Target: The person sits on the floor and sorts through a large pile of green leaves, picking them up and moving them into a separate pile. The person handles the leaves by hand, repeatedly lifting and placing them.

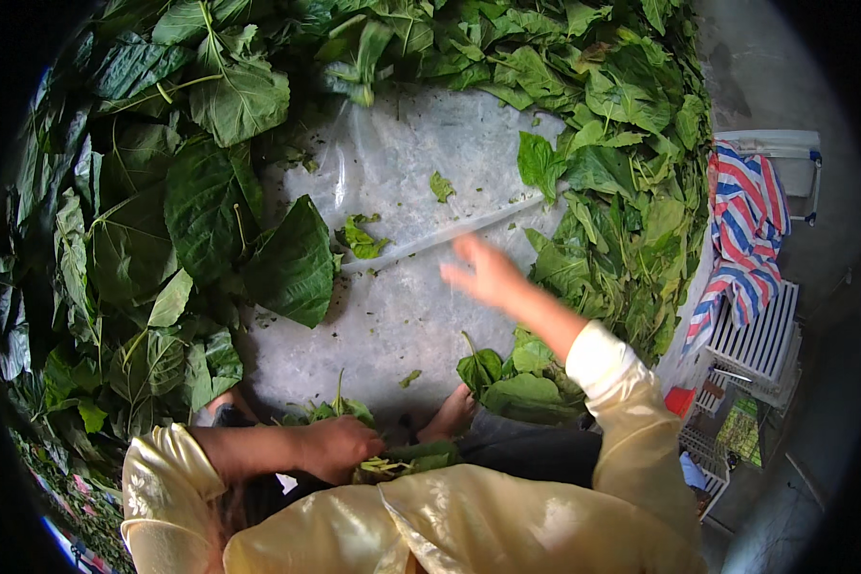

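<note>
My left hand [341,446] is closed around a bunch of green leaves [394,466] at my lap, their stalk ends towards me and some leaf blades past the knuckles. My right hand [484,273], blurred, reaches out over the clear plastic sheet [402,330] with its fingers apart and nothing in them. Below it a fold in the sheet runs slantwise. At the far side of the sheet, a small clump of leaves [362,68] is smeared by motion. A single large dark leaf [298,265] juts over the sheet from the left.
Broad leaves are heaped at the left [136,222] and right [617,215]. My bare foot [450,416] rests at the sheet's near edge. Beyond the right heap are a striped cloth [746,229], a white slatted plastic rack [757,333] and a red object [679,402].
</note>
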Available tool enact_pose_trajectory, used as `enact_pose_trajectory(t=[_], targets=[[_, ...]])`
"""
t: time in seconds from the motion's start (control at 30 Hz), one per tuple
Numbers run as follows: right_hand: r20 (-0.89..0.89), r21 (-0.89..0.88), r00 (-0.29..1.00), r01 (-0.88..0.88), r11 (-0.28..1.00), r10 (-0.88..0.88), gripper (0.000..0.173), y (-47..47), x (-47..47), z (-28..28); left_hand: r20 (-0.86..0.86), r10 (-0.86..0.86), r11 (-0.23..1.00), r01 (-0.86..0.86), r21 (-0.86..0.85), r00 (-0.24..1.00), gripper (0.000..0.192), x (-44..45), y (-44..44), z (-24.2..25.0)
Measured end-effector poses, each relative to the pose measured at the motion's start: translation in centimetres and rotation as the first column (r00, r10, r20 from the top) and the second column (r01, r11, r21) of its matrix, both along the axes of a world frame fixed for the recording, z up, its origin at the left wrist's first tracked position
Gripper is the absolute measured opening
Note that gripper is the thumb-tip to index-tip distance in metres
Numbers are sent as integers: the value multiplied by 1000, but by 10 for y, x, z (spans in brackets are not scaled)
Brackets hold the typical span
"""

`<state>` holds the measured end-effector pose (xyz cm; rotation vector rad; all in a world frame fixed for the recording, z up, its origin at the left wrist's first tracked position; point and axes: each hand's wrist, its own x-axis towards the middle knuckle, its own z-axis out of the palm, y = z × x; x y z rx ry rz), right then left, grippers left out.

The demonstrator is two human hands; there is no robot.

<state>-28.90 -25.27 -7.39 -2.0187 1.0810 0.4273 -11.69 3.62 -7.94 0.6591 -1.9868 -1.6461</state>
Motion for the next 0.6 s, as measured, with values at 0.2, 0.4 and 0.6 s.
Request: enact_pose_trajectory(t=[0.2,0.4,0.6], targets=[[-488,170,653,-579,797,579,30,109,-184,-49,-5,-51,998,51,43,999,32,-3,12,-5],[22,29,992,123,992,-123,21,56,-92,-43,31,-130,990,128,51,991,36,-3,-5,-5],[250,258,964,-158,953,92,28,-38,100,-12,132,-173,985,170,36,976,40,-6,-32,2]])
